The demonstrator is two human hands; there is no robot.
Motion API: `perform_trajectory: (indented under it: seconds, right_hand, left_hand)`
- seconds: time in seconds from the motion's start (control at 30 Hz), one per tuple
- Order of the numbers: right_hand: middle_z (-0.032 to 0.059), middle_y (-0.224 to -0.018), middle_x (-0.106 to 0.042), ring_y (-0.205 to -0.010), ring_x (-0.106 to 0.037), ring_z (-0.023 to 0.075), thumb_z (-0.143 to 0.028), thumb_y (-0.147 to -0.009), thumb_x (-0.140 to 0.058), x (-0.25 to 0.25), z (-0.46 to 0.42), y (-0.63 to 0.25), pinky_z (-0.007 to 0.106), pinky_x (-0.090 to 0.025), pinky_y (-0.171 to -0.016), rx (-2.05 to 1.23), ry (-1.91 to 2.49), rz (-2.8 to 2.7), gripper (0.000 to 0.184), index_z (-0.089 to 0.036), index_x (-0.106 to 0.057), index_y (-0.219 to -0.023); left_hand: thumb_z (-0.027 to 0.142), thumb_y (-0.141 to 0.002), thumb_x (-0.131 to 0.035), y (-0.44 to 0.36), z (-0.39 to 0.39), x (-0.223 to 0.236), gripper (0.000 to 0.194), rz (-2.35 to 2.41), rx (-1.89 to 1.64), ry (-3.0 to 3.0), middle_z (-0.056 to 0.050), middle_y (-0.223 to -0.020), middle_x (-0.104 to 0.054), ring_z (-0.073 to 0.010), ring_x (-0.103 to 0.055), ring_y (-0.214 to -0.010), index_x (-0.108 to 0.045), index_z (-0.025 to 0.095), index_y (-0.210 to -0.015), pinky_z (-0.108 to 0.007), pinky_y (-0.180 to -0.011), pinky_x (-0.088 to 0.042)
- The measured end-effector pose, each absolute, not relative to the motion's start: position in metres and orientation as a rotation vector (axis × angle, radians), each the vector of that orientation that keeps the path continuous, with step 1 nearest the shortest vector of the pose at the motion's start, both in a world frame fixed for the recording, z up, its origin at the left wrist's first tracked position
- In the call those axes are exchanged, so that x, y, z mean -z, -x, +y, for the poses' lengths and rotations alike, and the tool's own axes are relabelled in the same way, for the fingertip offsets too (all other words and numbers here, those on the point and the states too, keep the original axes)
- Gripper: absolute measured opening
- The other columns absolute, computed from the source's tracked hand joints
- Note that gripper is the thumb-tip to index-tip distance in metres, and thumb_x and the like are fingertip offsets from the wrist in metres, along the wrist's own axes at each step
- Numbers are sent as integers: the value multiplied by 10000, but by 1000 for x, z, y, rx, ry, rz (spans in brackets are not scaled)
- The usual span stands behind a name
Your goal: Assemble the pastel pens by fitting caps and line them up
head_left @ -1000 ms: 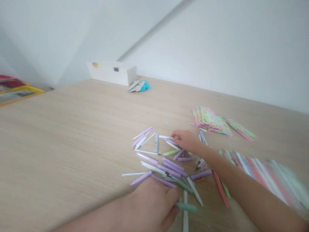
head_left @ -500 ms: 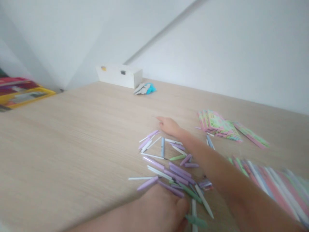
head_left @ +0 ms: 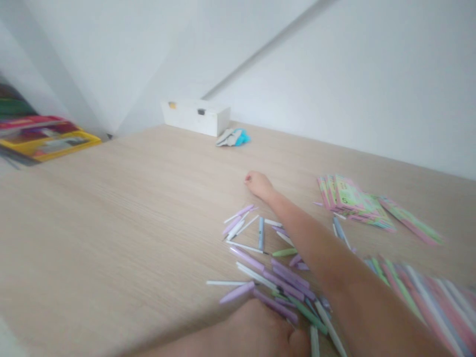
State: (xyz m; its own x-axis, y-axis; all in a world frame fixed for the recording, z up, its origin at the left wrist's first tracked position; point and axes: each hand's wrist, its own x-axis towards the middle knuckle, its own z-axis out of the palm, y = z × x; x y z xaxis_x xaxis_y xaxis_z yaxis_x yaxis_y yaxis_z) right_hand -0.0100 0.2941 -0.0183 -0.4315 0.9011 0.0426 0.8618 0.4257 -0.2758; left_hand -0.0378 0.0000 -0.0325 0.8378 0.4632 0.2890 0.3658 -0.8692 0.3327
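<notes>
Head cam: R fingers [head_left: 250, 178] closed, beyond pens [head_left: 283, 283]; L fingers [head_left: 299, 342] beside 'em, grip unclear.

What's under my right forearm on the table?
Purple pen pieces and a light green piece show beside your right forearm; anything directly beneath it is covered.

The bottom edge cuts off the left of the hands [head_left: 266, 329], and blur softens the coloured row [head_left: 427, 292] at right.
</notes>
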Motion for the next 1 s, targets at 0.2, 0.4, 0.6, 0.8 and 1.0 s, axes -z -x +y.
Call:
perform_trajectory:
  seconds: [0.2, 0.4, 0.6, 0.8, 1.0]
  right_hand:
    - [88, -1175, -566, -984, -589, 203, -329, -894, -545, 10, 275, -4, 418, -508, -825, -450, 1579, -2550, 330, -156, -540, -1176]
    - [89, -768, -654, -763, -599, 162, -197, -833, -526, -15, 218, -51, 241, -439, -669, -744, 1506, -2416, 185, -107, -626, -706]
    - [-45, -514, -430, -383, -279, 57, -351, -868, -379, -43, 130, -111, 178, -232, -361, -1177, 1438, -2073, 286, -156, -526, -718]
    - [-55, -592, -495, -400, -216, 12, -324, -732, -664, -44, 41, -159, 128, -110, -326, -1787, 1205, -1199, 212, -151, -542, -733]
    - [-24, -630, -564, -396, -266, -8, -161, -732, -660, -30, -2, -175, 85, -149, -314, -1851, 1038, -743, 251, -118, -656, -980]
  left_hand:
    - [220, -870, -478, 44, 0, -3, 116, 721, -493, -2660, -57, -761, -651, -180, -600, -715, -552, 145, -824, -284, -675, -463]
    - [205, -836, -486, 54, -5, -31, 124, 925, -441, -2340, -25, -887, -659, -181, -613, -803, -552, 208, -942, -261, -688, -461]
    - [201, -890, -443, 56, -2, -18, 127, 964, -581, -2035, -23, -880, -627, -150, -574, -779, -543, 182, -965, -247, -678, -442]
    - [257, -914, -461, 55, 8, -1, 158, 771, -740, -1766, -61, -924, -613, -143, -547, -788, -546, 151, -994, -250, -700, -443]
    - [299, -932, -437, 56, 13, 5, 253, 629, -775, -1572, -43, -844, -590, -105, -496, -623, -483, 145, -1127, -222, -571, -412]
